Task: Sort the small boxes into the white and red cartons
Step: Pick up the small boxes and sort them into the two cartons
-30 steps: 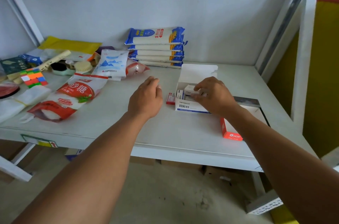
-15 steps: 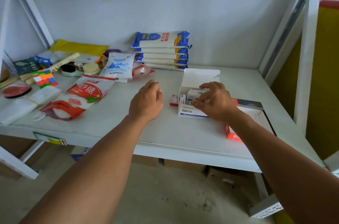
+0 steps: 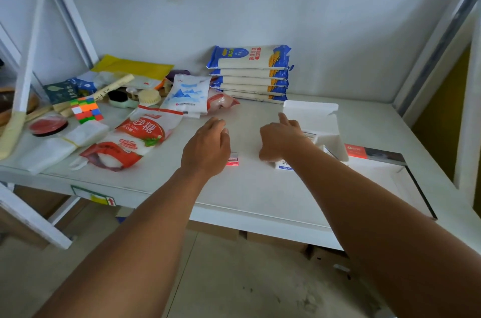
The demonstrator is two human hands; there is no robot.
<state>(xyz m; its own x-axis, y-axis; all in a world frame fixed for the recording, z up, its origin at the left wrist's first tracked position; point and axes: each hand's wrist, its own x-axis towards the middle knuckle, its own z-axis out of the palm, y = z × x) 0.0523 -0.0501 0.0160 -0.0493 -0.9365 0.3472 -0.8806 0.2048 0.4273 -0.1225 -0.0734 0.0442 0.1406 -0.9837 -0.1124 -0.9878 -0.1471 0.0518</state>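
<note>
White shelf point(image 3: 260, 187); small red box point(image 3: 233, 159) half behind left hand point(image 3: 207, 145)

Both arms outstretched, left hand point(image 3: 205, 147) loosely curled, right hand point(image 3: 279, 139) forefinger raised

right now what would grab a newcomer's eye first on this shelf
Two bare forearms reach in, the left hand and right hand at mid-shelf, the right one against the open white cardboard carton. A small red and white box lies between them. Behind stands a stack of blue and white noodle packets, with a multicoloured puzzle cube at far left.
</note>
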